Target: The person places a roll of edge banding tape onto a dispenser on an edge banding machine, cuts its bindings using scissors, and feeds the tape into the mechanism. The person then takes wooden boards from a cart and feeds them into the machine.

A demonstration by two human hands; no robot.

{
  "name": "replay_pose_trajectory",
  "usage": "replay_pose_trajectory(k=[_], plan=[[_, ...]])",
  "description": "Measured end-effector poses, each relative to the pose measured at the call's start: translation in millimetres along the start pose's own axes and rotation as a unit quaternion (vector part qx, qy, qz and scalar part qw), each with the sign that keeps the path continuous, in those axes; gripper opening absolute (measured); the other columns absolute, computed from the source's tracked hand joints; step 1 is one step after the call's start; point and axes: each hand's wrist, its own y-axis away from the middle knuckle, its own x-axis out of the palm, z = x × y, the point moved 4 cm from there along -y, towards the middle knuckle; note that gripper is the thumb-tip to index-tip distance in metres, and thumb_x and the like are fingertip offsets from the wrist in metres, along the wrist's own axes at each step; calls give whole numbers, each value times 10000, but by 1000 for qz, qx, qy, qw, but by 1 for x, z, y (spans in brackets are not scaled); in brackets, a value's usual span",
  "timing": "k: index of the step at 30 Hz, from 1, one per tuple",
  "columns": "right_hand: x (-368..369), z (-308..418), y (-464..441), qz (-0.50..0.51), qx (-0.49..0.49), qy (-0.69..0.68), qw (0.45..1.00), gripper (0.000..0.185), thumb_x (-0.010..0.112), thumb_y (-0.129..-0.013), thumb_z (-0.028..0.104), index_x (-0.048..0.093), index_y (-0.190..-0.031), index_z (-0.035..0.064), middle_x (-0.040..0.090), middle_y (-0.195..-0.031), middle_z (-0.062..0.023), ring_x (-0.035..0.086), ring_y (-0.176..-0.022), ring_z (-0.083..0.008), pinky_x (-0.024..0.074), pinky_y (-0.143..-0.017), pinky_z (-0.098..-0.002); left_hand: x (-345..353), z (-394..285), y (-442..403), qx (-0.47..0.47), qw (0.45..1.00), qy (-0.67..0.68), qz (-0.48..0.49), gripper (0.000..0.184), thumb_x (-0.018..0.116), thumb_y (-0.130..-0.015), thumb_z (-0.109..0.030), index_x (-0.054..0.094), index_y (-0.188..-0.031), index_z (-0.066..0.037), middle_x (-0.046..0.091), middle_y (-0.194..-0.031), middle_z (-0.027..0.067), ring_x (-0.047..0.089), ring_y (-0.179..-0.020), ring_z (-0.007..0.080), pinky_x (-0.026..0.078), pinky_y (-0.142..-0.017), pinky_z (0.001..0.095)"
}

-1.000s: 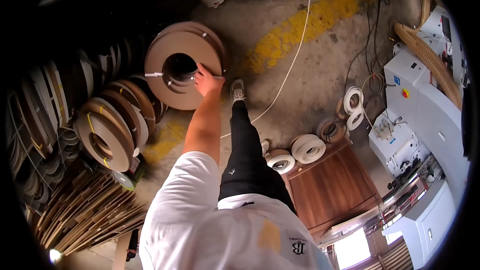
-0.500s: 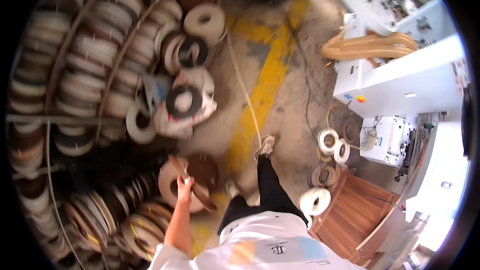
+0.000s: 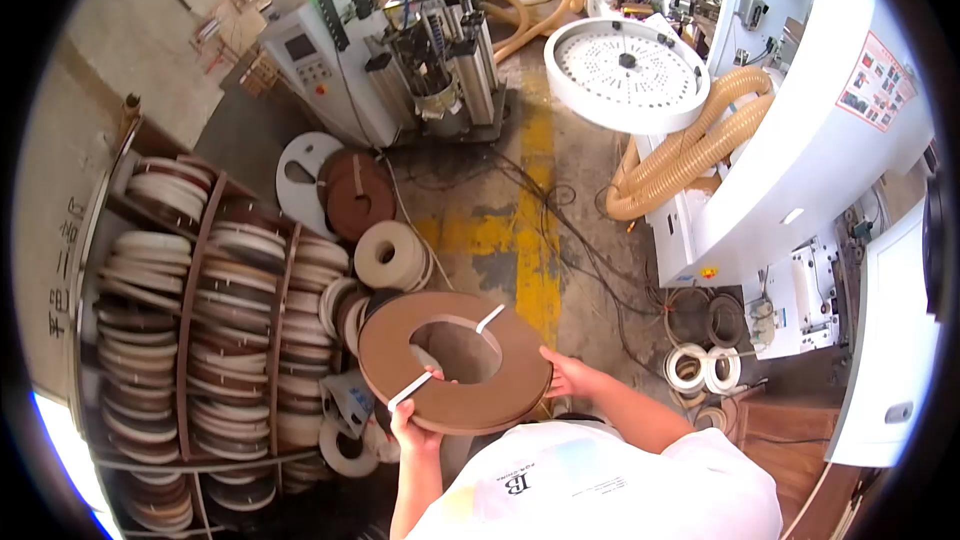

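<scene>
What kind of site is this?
Likely a woodworking or panel-furniture workshop, probably edge banding: racks of coiled strip at left, a large white machine with ribbed tan hoses at right, and a brown coil in the person's hands.

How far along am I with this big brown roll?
Done: the brown roll is up off the floor. In hand: your left hand and right hand hold its edges. Left, probably: setting it down, maybe removing the white straps across it.

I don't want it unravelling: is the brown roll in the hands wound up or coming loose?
Wound up. The brown roll forms one flat ring, with white ties across its band and no loose end visible.
</scene>
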Motion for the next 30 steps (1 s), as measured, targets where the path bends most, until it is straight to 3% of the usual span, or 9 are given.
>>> replay_pose_trajectory(k=[4, 9, 13, 18, 19, 21, 24, 27, 30], plan=[[33, 109, -27, 111, -70, -248, 960, 584, 591, -1006, 493, 606, -1338, 13, 673, -1326, -148, 649, -1199, -289, 502, -1048, -463, 49, -9, -108, -15, 994, 2, 109, 767, 697, -775, -338, 495, -1430, 5, 556, -1407, 199, 592, -1273, 324, 461, -1114, 596], [20, 236, -63, 29, -200, -210, 956, 435, 600, -1001, 325, 622, -1293, 4, 699, -1255, -151, 677, -1126, -287, 517, -1024, -457, 77, 0, -275, -65, 987, 18, 143, 797, 715, -764, -378, 490, -1439, -18, 538, -1431, 205, 574, -1296, 342, 454, -1122, 592], [20, 350, -76, -18, -304, -202, 931, 390, 586, -1008, 285, 625, -1279, 7, 695, -1218, -121, 658, -1126, -276, 516, -1004, -419, 93, 13, -412, -156, 972, 109, 140, 831, 678, -805, -416, 453, -1491, -4, 495, -1511, 228, 484, -1411, 372, 355, -1189, 607], [22, 457, -74, -64, -419, -317, 848, 463, 655, -947, 212, 568, -1347, -4, 650, -1293, -154, 631, -1178, -298, 502, -1042, -457, 166, 26, -554, -253, 945, 40, 203, 880, 708, -851, -531, 457, -1497, 12, 513, -1519, 202, 450, -1444, 359, 354, -1206, 478], [23, 480, -76, -86, -450, -325, 827, 477, 659, -943, 214, 562, -1357, -3, 646, -1299, -151, 627, -1185, -302, 501, -1043, -461, 169, 35, -585, -259, 943, 9, 207, 862, 710, -865, -545, 466, -1499, -15, 518, -1517, 191, 469, -1429, 347, 366, -1193, 504], [25, 535, -65, -132, -512, -332, 781, 505, 666, -936, 218, 549, -1377, 0, 638, -1311, -146, 619, -1198, -309, 498, -1047, -468, 197, 46, -634, -309, 913, 31, 265, 685, 670, -949, -455, 514, -1468, -36, 542, -1488, 181, 517, -1371, 337, 425, -1136, 493], [-13, 611, -75, -175, -526, -372, 745, 556, 705, -907, 224, 539, -1404, 37, 622, -1344, -105, 594, -1240, -289, 461, -1093, -446, 204, 79, -716, -331, 884, -28, 330, 651, 684, -967, -385, 480, -1498, -69, 551, -1472, 203, 549, -1336, 336, 449, -1107, 510], [-64, 696, -93, -203, -592, -407, 665, 549, 732, -895, 205, 551, -1390, 52, 621, -1346, -76, 585, -1253, -265, 447, -1109, -421, 192, 101, -797, -343, 891, -159, 251, 611, 617, -1020, -247, 393, -1546, -32, 538, -1482, 234, 595, -1288, 367, 468, -1105, 496], [-114, 755, -112, -231, -622, -452, 597, 529, 743, -894, 168, 556, -1370, 36, 627, -1316, -77, 599, -1219, -252, 476, -1066, -411, 140, 121, -874, -375, 878, -243, 169, 567, 595, -1032, -211, 402, -1518, 6, 585, -1423, 236, 645, -1213, 328, 525, -1039, 452]])
